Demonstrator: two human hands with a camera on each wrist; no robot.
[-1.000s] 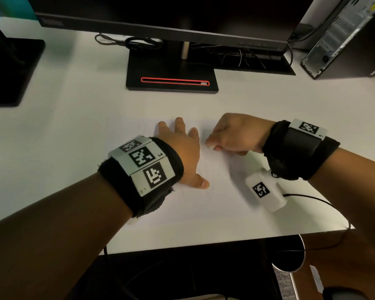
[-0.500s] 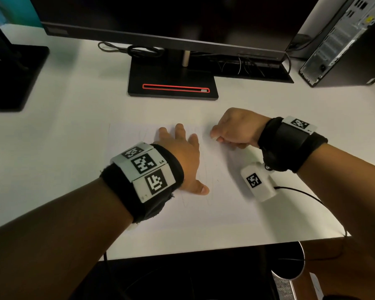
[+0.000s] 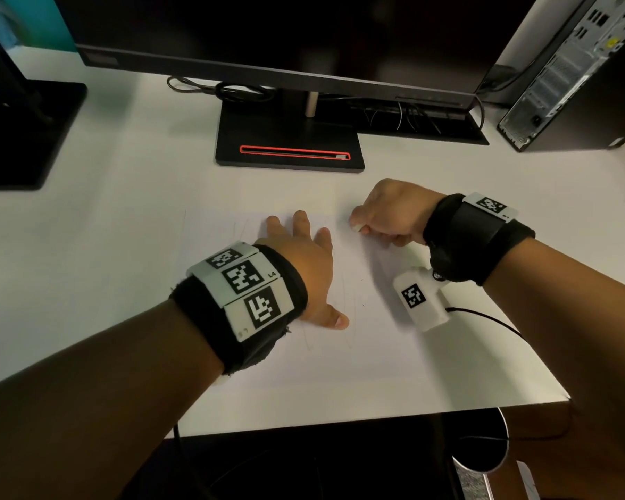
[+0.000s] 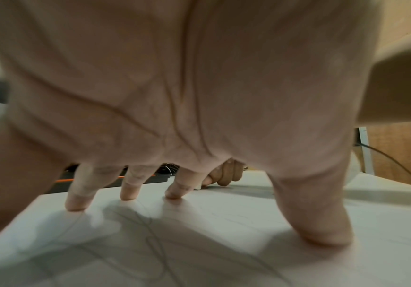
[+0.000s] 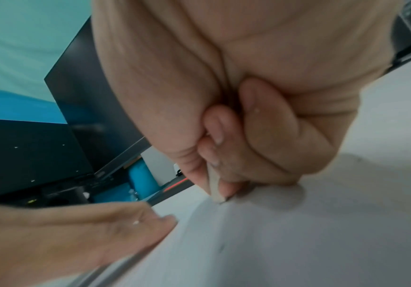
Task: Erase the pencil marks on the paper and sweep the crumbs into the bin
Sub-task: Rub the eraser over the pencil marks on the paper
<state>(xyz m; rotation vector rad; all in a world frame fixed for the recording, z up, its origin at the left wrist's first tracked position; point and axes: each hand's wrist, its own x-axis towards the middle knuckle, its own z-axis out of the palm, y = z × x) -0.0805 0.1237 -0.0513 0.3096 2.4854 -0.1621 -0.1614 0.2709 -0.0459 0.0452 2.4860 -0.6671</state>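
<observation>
A white sheet of paper point(image 3: 340, 355) lies on the white desk, with faint pencil lines point(image 4: 150, 229) showing under my left hand. My left hand point(image 3: 300, 261) lies flat on the sheet with straight, spread fingers point(image 4: 76, 202), holding it down. My right hand point(image 3: 383, 218) is curled near the paper's far right part and pinches a small white eraser point(image 5: 215, 189) between thumb and fingers. The eraser's tip touches the paper. A few dark specks point(image 3: 362, 280) lie on the sheet between the hands.
A monitor stand point(image 3: 289, 146) with a red slot stands behind the paper. A computer tower point(image 3: 570, 77) is at the back right, another dark stand point(image 3: 26, 131) at the left. A round bin point(image 3: 484, 452) sits below the desk's front right corner.
My right hand with the eraser has slid away from me toward the paper's far edge. My left hand has stayed flat on the sheet.
</observation>
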